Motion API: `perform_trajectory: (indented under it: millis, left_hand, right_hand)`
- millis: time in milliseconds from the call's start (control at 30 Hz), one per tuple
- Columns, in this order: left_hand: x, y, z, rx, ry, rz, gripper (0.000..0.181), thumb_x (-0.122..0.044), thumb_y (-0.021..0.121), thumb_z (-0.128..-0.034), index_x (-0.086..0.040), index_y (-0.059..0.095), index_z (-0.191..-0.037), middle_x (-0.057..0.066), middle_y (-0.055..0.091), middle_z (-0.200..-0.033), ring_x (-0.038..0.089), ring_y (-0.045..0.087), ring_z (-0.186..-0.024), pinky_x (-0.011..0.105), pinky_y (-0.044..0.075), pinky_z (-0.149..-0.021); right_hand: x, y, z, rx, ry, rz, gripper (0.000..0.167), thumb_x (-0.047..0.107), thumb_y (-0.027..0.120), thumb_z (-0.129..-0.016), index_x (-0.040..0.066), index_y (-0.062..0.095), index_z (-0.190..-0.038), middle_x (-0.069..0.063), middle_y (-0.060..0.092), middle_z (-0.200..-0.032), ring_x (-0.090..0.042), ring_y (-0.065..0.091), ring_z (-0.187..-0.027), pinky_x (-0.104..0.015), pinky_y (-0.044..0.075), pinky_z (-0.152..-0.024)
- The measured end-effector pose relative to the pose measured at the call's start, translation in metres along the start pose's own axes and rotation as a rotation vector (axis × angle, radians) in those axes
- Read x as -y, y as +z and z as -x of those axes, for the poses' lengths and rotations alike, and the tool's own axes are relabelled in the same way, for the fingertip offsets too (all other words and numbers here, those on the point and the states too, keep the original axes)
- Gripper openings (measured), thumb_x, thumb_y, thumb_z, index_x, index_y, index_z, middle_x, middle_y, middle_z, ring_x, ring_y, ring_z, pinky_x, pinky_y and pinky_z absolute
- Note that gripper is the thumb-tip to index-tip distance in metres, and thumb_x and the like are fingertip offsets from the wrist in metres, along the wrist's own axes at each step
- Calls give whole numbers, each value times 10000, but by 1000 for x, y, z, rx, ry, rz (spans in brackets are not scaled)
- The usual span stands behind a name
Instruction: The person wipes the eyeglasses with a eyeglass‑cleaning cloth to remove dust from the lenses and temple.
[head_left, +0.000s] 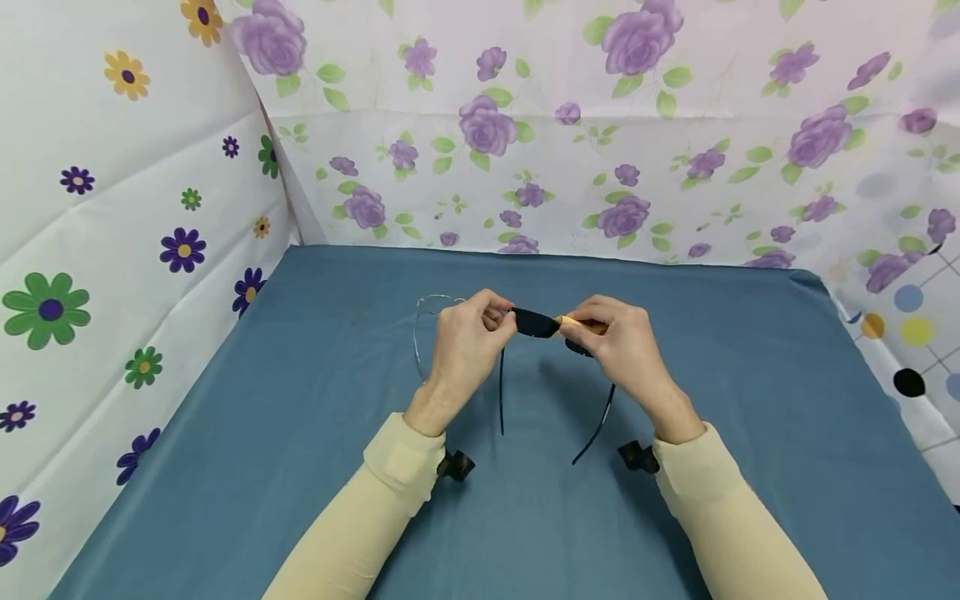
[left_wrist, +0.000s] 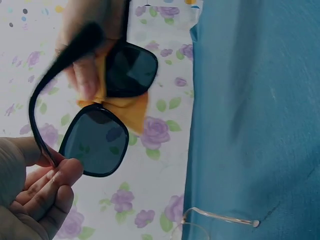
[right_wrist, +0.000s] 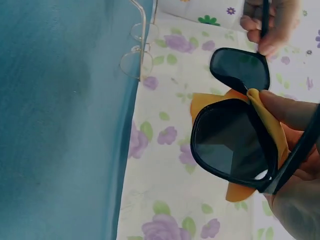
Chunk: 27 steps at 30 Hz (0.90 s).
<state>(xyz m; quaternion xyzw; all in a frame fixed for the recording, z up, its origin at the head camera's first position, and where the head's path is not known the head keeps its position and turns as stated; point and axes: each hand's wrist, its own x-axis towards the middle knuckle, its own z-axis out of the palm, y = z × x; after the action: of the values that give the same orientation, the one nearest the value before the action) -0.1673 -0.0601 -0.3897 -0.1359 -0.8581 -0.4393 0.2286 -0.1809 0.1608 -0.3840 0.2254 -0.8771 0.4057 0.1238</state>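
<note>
Black-framed sunglasses [head_left: 534, 323] with dark lenses are held up above the table, their temples unfolded and pointing down toward the person. The left hand [head_left: 474, 336] pinches the frame at its left hinge corner between thumb and fingers. Near the bridge, the right hand [head_left: 617, 342] pinches an orange-yellow cloth [right_wrist: 270, 117] round the frame. That cloth spreads behind the right lens [right_wrist: 235, 140], as the right wrist view shows. In the left wrist view a cloth corner [left_wrist: 131, 114] hangs out past the bridge.
Thin metal-framed eyeglasses [head_left: 417, 333] lie on the blue tablecloth [head_left: 300, 375], partly hidden behind the left hand. A flower-print sheet [head_left: 450, 183] hangs along the table's back edge, with another flowered sheet [head_left: 135, 292] at the left.
</note>
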Motion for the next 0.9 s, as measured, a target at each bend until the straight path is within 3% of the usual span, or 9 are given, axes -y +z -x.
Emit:
perform_trajectory:
  millis: [467,700,900]
  left_hand:
    - [13,14,-16,-23,-109,20,106,-113,679,-985,-57,764,-1017,27,748,-790,108,675,-624,283,541,-565]
    - [25,21,-25,-58,-136,32,105,-89,684,-1000,-29,760,-1040,48,752,-773,140,678,-611,288,506,-509]
    - [29,29,-32,-48,-190,4,112,-110,676,-1010,-43,756,-1051,28,745,-755,131,654,-586,289,476,-472]
  right_hand:
    - [-15,-39,-9,-53,101,-139,292,286,759,-971,48,801,-1135,-72,727,-1108,-110,666,-921,-176,531,-767]
    - [-25,-57,-11,-95,139,-99,351,304,722,-1004,28,772,-1217,-119,709,-1214,-109,606,-1002,-197,490,-778]
    - [-35,-70,-10,-139,149,-94,369,292,706,-1017,12,750,-1254,-138,703,-1208,-93,627,-920,-159,503,-718]
